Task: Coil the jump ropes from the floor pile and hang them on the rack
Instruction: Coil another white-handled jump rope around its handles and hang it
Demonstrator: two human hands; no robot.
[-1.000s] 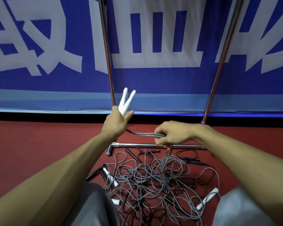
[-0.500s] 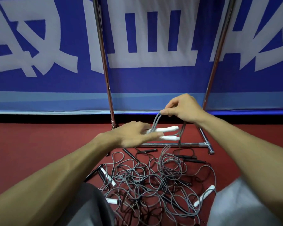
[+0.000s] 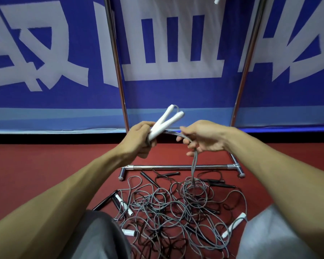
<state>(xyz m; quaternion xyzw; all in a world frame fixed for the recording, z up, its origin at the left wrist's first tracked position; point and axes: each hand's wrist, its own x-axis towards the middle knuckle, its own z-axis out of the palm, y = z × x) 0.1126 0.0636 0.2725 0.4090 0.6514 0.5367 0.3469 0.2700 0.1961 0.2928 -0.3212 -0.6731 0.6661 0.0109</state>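
Head view, the only feed I have. The left hand (image 3: 140, 139), at the centre of the frame, is clenched round the butt ends of two white plastic jump-rope handles (image 3: 166, 121), which fan up and to the right in a V. The right hand (image 3: 204, 137), just beside it, pinches the doubled grey rope cord (image 3: 194, 165) — the strands run from the handles across to those fingers, then drop straight into the tangled pile of grey and black ropes (image 3: 166, 212) on the red floor (image 3: 36, 165), lower centre. Behind the pile stands the chrome tube rack (image 3: 176, 166). Its base bar lies across the middle, and its two uprights climb out of the top of the frame against the blue banner with white characters (image 3: 176, 94). The hanging bar is out of view.

I read this as the coiling step, barely begun — most of this rope's length lies down in the pile. The next move, as I judge it, calls for drawing cord up through the right hand and laying even loops against the handles. I'd go gently, so that neighbouring ropes don't lift with it.
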